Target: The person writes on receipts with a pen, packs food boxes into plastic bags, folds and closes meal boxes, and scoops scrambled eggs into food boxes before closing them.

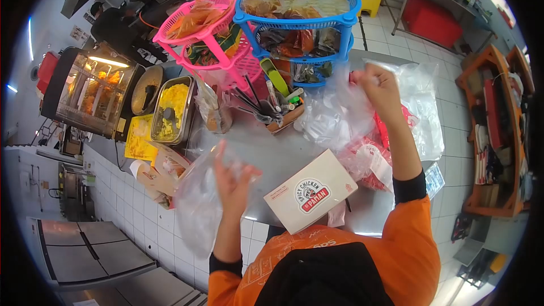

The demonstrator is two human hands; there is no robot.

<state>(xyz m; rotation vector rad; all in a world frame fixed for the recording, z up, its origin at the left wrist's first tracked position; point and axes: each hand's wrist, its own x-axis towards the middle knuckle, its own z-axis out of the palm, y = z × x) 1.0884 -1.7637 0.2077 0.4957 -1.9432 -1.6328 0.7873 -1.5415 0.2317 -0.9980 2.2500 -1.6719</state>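
While our left hand point(231, 183) stands raised at the near side of the grey metal table point(258, 153), its fingers are spread well apart against a thin, clear plastic bag point(195, 209). Our right hand point(378, 89), farther out on a stretched arm, has its fingers curled in above crumpled clear plastic bags point(328, 114); we cannot tell whether they grip any film. Between our arms lies a closed white cardboard box point(311, 191) with a red-and-black logo. Beyond, blue plastic tiered baskets point(300, 23) and pink plastic tiered baskets point(211, 44) hold packets, and a rectangular metal pan point(189, 112) holds yellow food.
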